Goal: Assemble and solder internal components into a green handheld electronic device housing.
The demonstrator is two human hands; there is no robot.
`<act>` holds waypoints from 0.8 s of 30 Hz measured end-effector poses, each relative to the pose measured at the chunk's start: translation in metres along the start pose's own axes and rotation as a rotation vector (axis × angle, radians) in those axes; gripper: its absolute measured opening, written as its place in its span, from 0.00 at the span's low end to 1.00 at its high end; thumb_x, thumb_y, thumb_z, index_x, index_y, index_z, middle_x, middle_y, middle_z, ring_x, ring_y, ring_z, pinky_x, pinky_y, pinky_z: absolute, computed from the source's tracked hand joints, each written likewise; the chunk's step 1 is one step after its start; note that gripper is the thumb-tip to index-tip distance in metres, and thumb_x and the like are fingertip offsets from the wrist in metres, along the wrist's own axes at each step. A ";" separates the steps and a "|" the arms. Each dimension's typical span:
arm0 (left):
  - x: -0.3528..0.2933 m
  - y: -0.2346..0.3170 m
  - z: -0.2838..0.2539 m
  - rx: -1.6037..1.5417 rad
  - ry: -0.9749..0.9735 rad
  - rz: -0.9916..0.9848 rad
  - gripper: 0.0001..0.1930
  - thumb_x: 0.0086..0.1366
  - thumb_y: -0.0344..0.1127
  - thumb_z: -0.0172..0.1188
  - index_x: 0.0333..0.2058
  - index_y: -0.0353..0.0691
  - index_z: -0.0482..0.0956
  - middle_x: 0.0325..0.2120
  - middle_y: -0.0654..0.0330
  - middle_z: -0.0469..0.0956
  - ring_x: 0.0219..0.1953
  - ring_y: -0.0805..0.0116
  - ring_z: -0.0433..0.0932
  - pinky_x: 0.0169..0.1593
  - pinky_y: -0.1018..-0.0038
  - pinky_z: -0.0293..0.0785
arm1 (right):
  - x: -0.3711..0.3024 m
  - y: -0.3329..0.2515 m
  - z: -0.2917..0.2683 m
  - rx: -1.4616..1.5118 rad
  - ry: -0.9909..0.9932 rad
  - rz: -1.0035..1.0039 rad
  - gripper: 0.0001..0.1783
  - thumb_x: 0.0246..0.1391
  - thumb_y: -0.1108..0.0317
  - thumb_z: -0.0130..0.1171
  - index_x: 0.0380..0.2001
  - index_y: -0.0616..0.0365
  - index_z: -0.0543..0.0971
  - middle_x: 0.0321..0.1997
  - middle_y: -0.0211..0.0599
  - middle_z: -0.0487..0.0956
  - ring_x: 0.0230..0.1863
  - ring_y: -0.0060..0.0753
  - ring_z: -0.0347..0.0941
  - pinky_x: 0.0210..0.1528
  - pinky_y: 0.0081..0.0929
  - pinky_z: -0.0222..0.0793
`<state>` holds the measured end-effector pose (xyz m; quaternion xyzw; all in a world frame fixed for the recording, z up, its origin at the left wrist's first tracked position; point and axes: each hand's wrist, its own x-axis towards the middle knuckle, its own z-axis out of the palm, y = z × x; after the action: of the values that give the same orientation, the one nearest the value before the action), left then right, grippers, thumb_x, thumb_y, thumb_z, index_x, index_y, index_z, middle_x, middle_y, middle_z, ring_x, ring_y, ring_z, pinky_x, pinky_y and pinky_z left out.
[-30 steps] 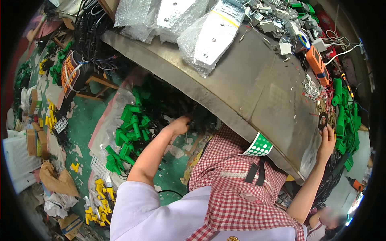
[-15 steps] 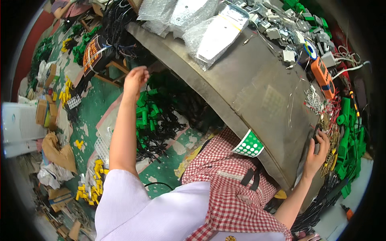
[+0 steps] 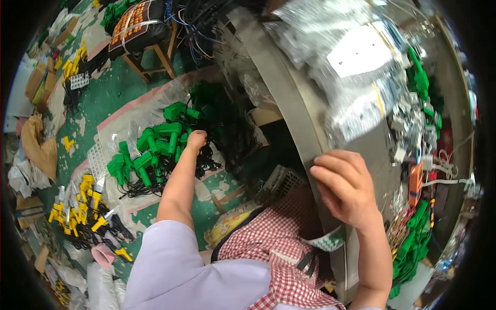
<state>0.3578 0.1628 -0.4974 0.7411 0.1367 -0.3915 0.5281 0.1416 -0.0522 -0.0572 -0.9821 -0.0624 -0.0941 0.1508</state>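
My left hand (image 3: pixel 196 140) reaches down to a pile of green plastic housings (image 3: pixel 166 130) with black cords (image 3: pixel 206 156) on the floor. It looks closed at the right side of the pile, where the housings meet the cords. What its fingers hold, if anything, is hidden. Above the edge of the grey metal table (image 3: pixel 302 111) hangs my right hand (image 3: pixel 347 188), fingers loosely bent, thumb apart, nothing visible in it. A green-and-white dotted piece (image 3: pixel 326 240) sits at the table edge below that hand.
Plastic-wrapped white plates (image 3: pixel 361 54), small metal parts (image 3: pixel 405 126) and an orange meter (image 3: pixel 415 184) lie on the table. A wooden stool (image 3: pixel 155 59) stands beyond the pile. Yellow corded parts (image 3: pixel 85 206) are on the floor at left. A grey crate (image 3: pixel 281 182) sits under the table.
My left hand has gone down and right to the green pile. My right hand has left the table's right side and come left, over its near edge. The view has turned left.
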 end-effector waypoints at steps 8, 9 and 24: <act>0.091 -0.024 -0.018 -0.026 0.275 0.000 0.24 0.52 0.36 0.60 0.49 0.33 0.75 0.46 0.48 0.77 0.50 0.58 0.74 0.54 0.70 0.68 | 0.020 0.017 0.016 -0.190 -0.247 -0.145 0.18 0.34 0.66 0.59 0.34 0.55 0.80 0.43 0.29 0.79 0.43 0.30 0.73 0.43 0.29 0.58; 0.082 -0.008 -0.018 -0.162 0.245 -0.005 0.25 0.52 0.35 0.60 0.50 0.33 0.74 0.48 0.48 0.76 0.52 0.57 0.73 0.55 0.70 0.67 | 0.020 0.018 0.014 -0.186 -0.260 -0.137 0.18 0.34 0.66 0.59 0.34 0.55 0.80 0.43 0.29 0.79 0.43 0.30 0.73 0.43 0.29 0.58; 0.100 0.002 -0.027 -0.119 0.311 0.239 0.14 0.53 0.28 0.60 0.40 0.34 0.75 0.32 0.59 0.75 0.34 0.68 0.74 0.41 0.73 0.71 | 0.020 0.022 0.017 -0.161 -0.272 -0.163 0.10 0.42 0.66 0.56 0.30 0.48 0.82 0.40 0.21 0.80 0.39 0.20 0.72 0.35 0.19 0.55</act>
<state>0.4364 0.1654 -0.5645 0.7709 0.1506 -0.1984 0.5862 0.1670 -0.0658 -0.0757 -0.9863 -0.1541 0.0230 0.0536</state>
